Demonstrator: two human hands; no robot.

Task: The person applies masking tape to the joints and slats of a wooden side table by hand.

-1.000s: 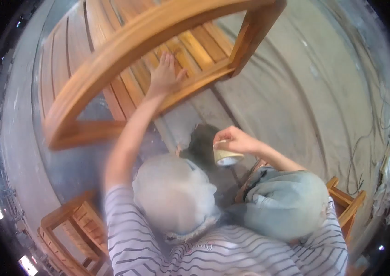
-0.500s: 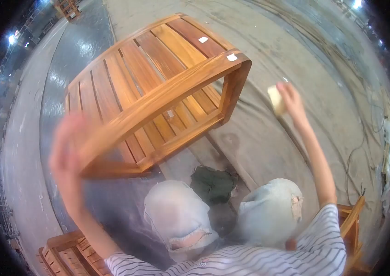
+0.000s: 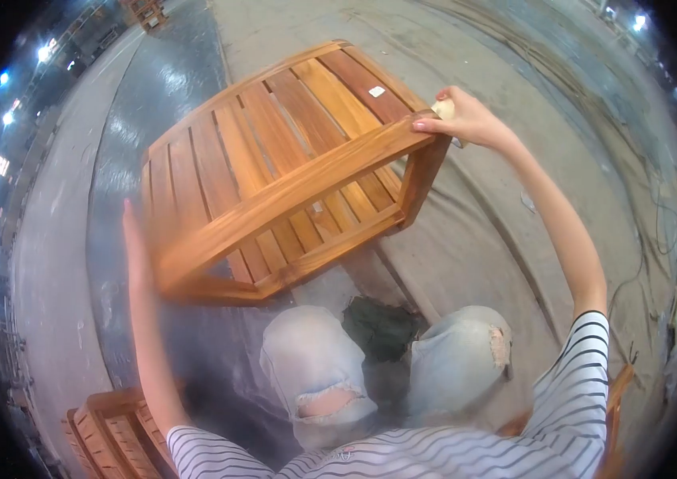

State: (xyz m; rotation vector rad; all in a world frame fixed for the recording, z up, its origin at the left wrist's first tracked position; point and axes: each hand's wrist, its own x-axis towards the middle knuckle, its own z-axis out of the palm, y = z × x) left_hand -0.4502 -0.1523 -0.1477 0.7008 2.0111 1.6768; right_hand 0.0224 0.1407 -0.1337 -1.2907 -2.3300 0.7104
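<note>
In front of my knees stands a slatted wooden furniture piece, a table or bench frame with rounded corners, tilted in this view. My right hand is at its far right corner, thumb on the top of the rail. Between the fingers of that hand is a pale yellow block, mostly hidden and resembling a sponge or sanding pad. My left hand is beside the near left corner, seen edge-on with its fingers stretched out; it is slightly blurred and holds nothing.
A small white scrap lies on a reddish slat. Another slatted wooden piece is at the lower left, and part of one at the lower right. Dark green cloth lies between my knees. Brown sheeting covers the floor.
My right hand has moved left with the pale block onto the furniture's corner, where a white scrap showed before. My left hand has turned edge-on beside the near left corner. The view has shifted slightly.
</note>
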